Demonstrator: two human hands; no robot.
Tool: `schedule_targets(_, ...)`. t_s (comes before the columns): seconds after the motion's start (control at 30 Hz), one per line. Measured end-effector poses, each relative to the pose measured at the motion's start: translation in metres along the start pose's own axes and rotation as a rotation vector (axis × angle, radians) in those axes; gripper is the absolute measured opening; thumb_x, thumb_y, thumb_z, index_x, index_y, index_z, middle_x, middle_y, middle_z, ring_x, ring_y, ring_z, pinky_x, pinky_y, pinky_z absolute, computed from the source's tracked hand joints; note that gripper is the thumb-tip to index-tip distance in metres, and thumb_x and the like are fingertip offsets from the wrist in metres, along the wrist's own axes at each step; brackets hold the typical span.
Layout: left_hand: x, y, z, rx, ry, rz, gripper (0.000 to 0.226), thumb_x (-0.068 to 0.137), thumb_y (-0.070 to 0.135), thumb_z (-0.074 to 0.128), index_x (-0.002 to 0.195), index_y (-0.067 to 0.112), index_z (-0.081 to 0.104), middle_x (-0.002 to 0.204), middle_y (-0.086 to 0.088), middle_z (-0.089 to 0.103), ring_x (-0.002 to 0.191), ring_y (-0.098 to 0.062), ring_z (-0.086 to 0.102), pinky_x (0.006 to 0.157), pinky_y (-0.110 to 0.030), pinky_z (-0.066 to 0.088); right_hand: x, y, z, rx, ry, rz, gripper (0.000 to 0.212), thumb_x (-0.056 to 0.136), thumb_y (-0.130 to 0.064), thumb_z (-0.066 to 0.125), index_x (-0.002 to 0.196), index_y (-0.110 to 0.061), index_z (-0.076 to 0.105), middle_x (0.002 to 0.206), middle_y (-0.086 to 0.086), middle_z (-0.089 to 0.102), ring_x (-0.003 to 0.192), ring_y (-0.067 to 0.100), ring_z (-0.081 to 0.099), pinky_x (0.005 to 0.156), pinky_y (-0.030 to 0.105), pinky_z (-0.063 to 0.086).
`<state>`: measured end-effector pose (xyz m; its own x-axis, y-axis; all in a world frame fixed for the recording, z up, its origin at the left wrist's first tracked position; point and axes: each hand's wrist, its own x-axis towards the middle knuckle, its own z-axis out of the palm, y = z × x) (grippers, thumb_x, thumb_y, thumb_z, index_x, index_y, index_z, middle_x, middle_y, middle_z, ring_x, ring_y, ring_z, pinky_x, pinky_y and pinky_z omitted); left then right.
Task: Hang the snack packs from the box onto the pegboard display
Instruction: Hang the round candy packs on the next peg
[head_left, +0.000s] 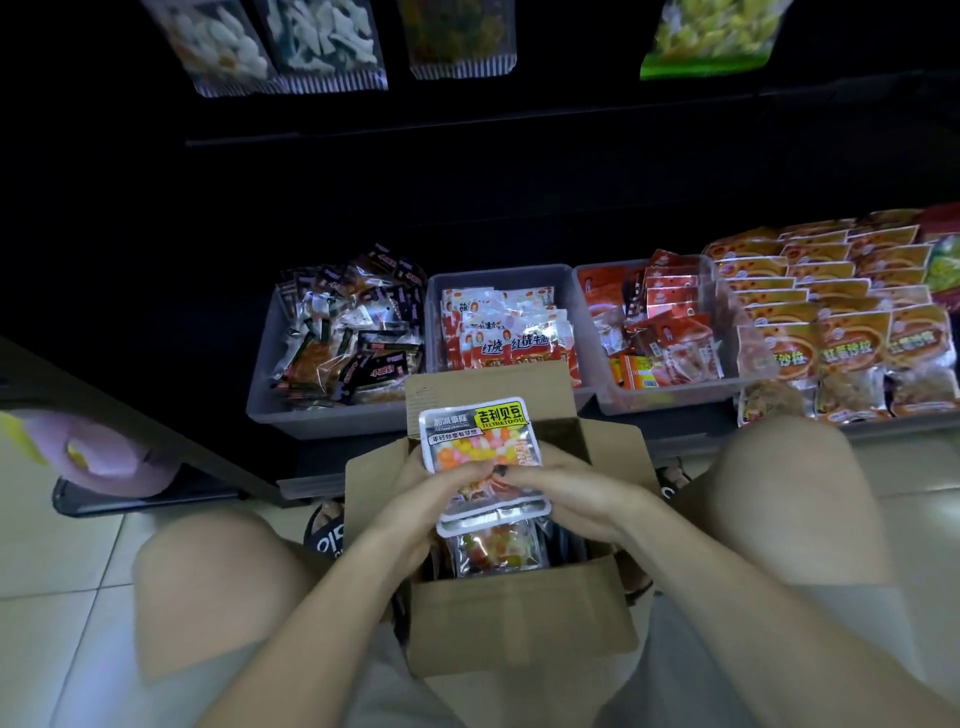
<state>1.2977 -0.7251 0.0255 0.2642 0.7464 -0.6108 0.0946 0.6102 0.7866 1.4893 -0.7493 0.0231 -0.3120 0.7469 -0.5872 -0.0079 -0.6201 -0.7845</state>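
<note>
An open cardboard box (514, 623) stands on the floor between my knees. Both hands hold a small stack of snack packs (478, 434) above it; the top pack has a grey and yellow label and colourful beans. My left hand (431, 499) grips the stack from the left, my right hand (566, 488) from the right, thumbs meeting on the front. More of the same packs (493, 548) lie inside the box. The pegboard display (332, 47) rises dark at the top, with bags hanging on it.
Three grey bins (587, 312) of small snack packets stand on the low shelf behind the box. Rows of orange packs (831, 312) fill the shelf at right. A green bag (717, 36) hangs upper right. Pale tiled floor (57, 597) lies at left.
</note>
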Motion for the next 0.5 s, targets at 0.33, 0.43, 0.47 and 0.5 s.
schedule_targets(0.33,0.011,0.007,-0.036,-0.203,0.344,0.128,0.049,0.082,0.005,0.085,0.125,0.018,0.065,0.11,-0.002,0.08,0.099,-0.022,0.078,0.084,-0.038,0.061,0.052,0.071,0.0,-0.514,0.451,0.328,0.014,0.089,-0.021,0.072,0.081,-0.017,0.061,0.081,0.005,0.065,0.075,0.017,0.063,0.07,0.026,0.05)
schedule_targets(0.43,0.016,0.001,-0.044,-0.212,0.359,0.133,0.051,0.081,0.008,0.087,0.126,0.019,0.065,0.11,-0.001,0.08,0.102,-0.024,0.077,0.096,-0.048,0.059,0.061,0.086,0.015,-0.707,0.438,0.458,0.053,0.087,-0.026,0.07,0.135,-0.011,0.052,0.127,0.012,0.067,0.115,0.028,0.065,0.09,0.03,0.054)
schedule_targets(0.47,0.016,-0.001,-0.046,-0.214,0.362,0.135,0.052,0.08,0.009,0.088,0.126,0.02,0.066,0.11,0.0,0.08,0.102,-0.023,0.077,0.098,-0.05,0.059,0.062,0.087,0.017,-0.741,0.469,0.46,0.064,0.089,-0.025,0.067,0.146,-0.01,0.042,0.133,0.013,0.065,0.122,0.029,0.063,0.092,0.03,0.052)
schedule_targets(0.5,0.017,-0.002,-0.047,-0.217,0.365,0.137,0.052,0.08,0.01,0.088,0.126,0.021,0.066,0.11,0.001,0.08,0.102,-0.022,0.077,0.098,-0.05,0.059,0.065,0.09,0.018,-0.76,0.491,0.458,0.072,0.091,-0.023,0.066,0.154,-0.009,0.033,0.137,0.013,0.063,0.126,0.03,0.061,0.094,0.031,0.051)
